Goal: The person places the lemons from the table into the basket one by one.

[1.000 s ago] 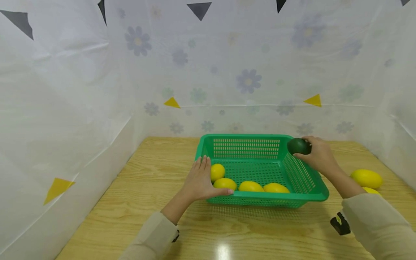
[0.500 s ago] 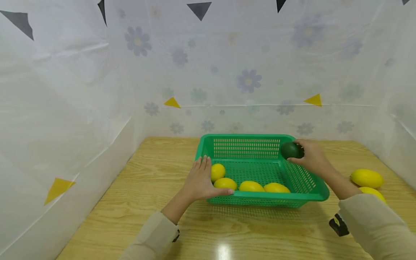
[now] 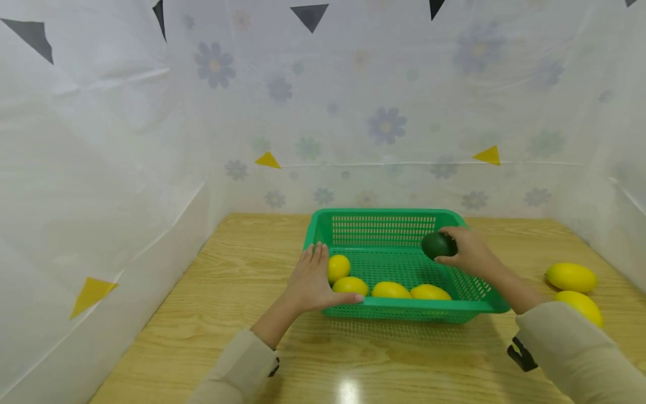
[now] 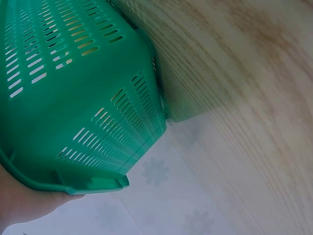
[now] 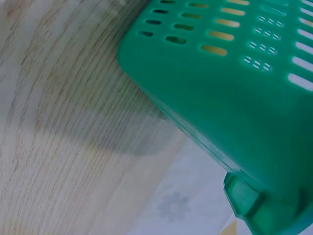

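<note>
Right hand (image 3: 468, 255) over right basket rim (image 3: 497, 299)

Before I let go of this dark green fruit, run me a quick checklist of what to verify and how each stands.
1. Grip: ok. The right hand pinches the dark green fruit between thumb and fingers.
2. Basket steadied: ok. The left hand rests on the near-left corner of the green basket.
3. Fruit lined up: ok. In the head view it sits inside the basket's outline, toward the right.
4. Lemons out of the way: ok. The four lemons inside lie along the left and near sides.
5. Drop height: cannot tell. Neither wrist view shows the fruit.
6. Right sleeve off the nearer outside lemon: cannot tell; they overlap in view.
</note>
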`<action>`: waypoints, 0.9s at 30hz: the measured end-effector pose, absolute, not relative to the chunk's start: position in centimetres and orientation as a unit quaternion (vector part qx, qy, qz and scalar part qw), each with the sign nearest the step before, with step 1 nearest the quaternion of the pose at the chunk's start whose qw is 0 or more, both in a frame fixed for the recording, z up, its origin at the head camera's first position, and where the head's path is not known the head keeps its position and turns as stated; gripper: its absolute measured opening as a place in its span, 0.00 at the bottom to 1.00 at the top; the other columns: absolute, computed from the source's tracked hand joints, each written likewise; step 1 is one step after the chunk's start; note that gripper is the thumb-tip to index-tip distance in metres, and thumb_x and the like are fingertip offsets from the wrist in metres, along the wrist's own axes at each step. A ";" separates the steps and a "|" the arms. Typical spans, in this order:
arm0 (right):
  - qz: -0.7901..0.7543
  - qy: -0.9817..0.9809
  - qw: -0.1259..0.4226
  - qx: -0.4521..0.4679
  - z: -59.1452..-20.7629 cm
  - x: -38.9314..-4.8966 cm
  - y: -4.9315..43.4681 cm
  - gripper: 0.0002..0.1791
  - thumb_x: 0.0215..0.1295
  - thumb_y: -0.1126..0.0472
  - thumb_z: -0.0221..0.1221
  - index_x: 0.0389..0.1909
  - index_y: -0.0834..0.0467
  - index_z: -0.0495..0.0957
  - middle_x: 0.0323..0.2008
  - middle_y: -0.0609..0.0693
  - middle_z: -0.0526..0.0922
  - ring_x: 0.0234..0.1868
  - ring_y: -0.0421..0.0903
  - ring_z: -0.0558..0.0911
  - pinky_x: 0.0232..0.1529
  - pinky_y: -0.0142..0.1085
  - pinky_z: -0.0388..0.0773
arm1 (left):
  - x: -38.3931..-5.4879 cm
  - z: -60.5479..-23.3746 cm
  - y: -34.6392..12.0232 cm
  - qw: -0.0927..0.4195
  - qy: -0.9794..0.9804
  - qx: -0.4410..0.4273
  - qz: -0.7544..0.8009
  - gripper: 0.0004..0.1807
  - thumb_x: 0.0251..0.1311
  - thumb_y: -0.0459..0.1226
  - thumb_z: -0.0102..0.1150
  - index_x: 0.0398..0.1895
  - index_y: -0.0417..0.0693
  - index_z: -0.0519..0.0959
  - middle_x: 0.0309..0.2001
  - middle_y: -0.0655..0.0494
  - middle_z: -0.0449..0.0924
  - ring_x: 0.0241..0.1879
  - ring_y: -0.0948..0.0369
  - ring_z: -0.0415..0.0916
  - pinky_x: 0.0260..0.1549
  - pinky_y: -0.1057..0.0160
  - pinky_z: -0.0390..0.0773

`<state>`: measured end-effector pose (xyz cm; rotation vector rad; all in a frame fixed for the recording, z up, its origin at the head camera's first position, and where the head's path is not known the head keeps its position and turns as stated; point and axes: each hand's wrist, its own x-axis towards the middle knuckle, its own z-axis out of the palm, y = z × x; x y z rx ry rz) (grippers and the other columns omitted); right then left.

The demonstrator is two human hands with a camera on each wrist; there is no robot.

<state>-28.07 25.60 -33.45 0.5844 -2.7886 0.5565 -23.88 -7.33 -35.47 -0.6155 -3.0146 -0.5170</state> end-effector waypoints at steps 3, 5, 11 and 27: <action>0.195 -0.955 0.106 0.198 -33.6 -28.0 25.4 0.33 0.51 0.62 0.67 0.54 0.76 0.68 0.51 0.75 0.71 0.48 0.69 0.73 0.40 0.57 0.76 | -23.9 -35.4 -7.2 0.013 -0.967 -0.195 -0.164 0.65 0.44 0.74 0.48 0.72 0.36 0.42 0.73 0.39 0.39 0.73 0.45 0.36 0.71 0.48 0.41; 0.191 -0.956 0.103 0.199 -33.7 -28.0 25.3 0.33 0.50 0.62 0.67 0.54 0.76 0.68 0.51 0.75 0.71 0.48 0.69 0.73 0.40 0.57 0.76 | -23.8 -35.4 -7.2 0.012 -0.967 -0.193 -0.165 0.64 0.45 0.71 0.51 0.72 0.36 0.42 0.73 0.38 0.39 0.73 0.46 0.36 0.71 0.47 0.41; 0.175 -0.958 0.092 0.208 -34.2 -28.1 25.2 0.34 0.50 0.62 0.68 0.54 0.75 0.67 0.51 0.75 0.71 0.52 0.73 0.70 0.45 0.60 0.74 | -23.7 -35.3 -7.1 0.008 -0.968 -0.191 -0.165 0.63 0.46 0.70 0.52 0.72 0.35 0.42 0.73 0.38 0.40 0.73 0.45 0.35 0.71 0.47 0.41; 0.160 -0.960 0.014 0.227 -35.1 -28.2 25.3 0.34 0.49 0.63 0.68 0.54 0.76 0.67 0.48 0.74 0.73 0.42 0.63 0.76 0.34 0.48 0.78 | -24.0 -35.6 -7.3 0.012 -0.966 -0.196 -0.167 0.68 0.40 0.78 0.42 0.72 0.35 0.42 0.73 0.39 0.38 0.73 0.46 0.35 0.72 0.48 0.41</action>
